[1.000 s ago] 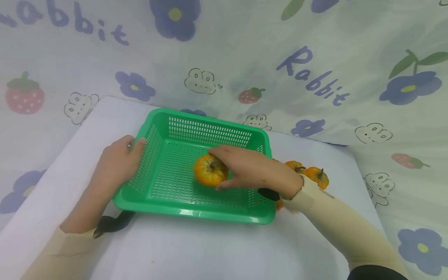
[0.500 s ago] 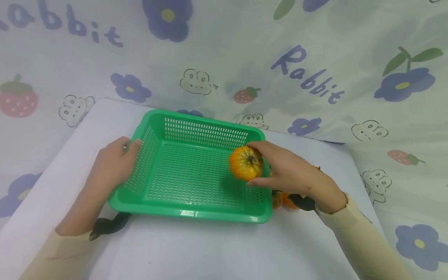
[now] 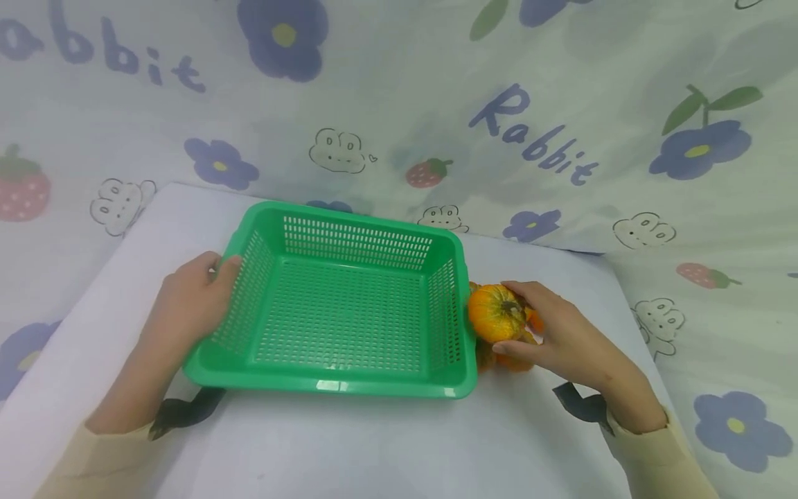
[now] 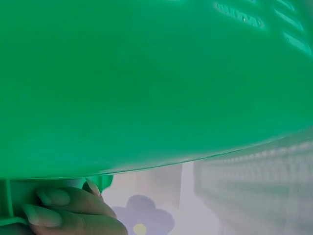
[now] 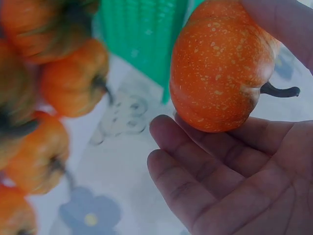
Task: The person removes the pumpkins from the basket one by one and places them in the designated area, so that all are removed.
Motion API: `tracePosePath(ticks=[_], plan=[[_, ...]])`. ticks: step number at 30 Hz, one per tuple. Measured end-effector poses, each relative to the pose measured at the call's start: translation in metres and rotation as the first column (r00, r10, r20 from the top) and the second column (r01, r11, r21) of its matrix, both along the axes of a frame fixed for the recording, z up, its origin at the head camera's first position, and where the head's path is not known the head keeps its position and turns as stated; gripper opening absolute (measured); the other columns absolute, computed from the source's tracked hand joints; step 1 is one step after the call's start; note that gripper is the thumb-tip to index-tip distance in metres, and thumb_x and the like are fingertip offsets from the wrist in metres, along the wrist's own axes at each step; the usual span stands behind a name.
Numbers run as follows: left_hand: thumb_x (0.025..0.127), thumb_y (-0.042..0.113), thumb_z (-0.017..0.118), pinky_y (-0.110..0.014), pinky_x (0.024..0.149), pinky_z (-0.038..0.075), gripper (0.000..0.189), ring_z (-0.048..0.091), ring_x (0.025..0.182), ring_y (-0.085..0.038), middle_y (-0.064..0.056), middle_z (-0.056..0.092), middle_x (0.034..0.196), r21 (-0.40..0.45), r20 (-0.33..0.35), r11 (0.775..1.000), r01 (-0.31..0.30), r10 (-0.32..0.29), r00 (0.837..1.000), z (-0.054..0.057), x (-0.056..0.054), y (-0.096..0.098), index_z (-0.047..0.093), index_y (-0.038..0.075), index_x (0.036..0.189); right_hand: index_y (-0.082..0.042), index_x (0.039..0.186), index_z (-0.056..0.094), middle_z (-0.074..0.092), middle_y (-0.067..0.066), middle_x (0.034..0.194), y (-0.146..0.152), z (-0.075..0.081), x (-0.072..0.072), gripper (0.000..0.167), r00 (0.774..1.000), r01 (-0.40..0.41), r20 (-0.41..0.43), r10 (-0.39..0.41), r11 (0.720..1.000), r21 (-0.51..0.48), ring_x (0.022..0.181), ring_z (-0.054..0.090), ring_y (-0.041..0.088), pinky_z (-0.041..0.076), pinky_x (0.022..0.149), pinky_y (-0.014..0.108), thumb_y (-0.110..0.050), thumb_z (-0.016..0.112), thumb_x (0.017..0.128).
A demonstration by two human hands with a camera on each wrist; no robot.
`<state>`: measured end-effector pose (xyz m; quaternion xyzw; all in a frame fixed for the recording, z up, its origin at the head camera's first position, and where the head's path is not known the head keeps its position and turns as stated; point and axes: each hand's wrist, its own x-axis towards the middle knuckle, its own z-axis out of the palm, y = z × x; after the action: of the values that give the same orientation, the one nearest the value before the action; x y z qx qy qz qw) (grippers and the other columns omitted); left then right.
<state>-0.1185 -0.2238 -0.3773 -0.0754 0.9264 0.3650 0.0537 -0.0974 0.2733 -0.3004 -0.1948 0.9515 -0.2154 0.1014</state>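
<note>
A small orange pumpkin [image 3: 494, 313] with a dark stem is held between the thumb and fingers of my right hand [image 3: 564, 337], just outside the right wall of the green basket [image 3: 330, 389]. The right wrist view shows that pumpkin [image 5: 220, 68] close up, with the thumb above and fingers beneath it. More small pumpkins [image 3: 516, 362] sit under and around it, partly hidden by the hand and basket. My left hand [image 3: 190, 301] grips the basket's left rim. In the left wrist view its curled fingers [image 4: 78, 215] show under the green rim.
The slotted basket stands on a white table [image 3: 349, 450] and its perforated floor shows bare. Several more pumpkins [image 5: 73, 78] cluster at the left of the right wrist view. A printed cloth [image 3: 386, 90] hangs behind the table.
My right hand has carried the pumpkin rightward, from over the basket's floor, past its right wall, to above the other pumpkins. My left hand has stayed at the rim.
</note>
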Motion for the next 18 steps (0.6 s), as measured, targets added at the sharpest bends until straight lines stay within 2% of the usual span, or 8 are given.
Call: tracePosePath(ticks=[11,18], plan=[[0.111,0.056,0.025,-0.035,0.053,0.048,0.070,0.059,0.072,-0.031,-0.023,0.062,0.094,-0.012,-0.001,1.000,0.002,-0.002,1.000,-0.002,0.000,-0.001,0.052,-0.006,0.126,-0.007,0.160,0.037,0.045,0.023,0.158,0.046,-0.017,0.023,0.092,0.982,0.189,0.023,-0.190,0.981,0.037,0.131,0.054,0.051,0.047,0.102,0.065,-0.050,0.081,0.091],[0.110,0.058,0.023,-0.037,0.051,0.050,0.072,0.060,0.069,-0.030,-0.023,0.062,0.094,0.021,0.015,1.000,0.010,-0.010,1.000,-0.003,-0.001,-0.002,0.051,-0.006,0.127,-0.003,0.157,0.038,0.045,0.027,0.156,0.070,-0.028,0.035,0.094,0.963,0.271,0.005,-0.271,0.962,0.045,0.130,0.054,0.054,0.048,0.100,0.063,-0.051,0.082,0.090]])
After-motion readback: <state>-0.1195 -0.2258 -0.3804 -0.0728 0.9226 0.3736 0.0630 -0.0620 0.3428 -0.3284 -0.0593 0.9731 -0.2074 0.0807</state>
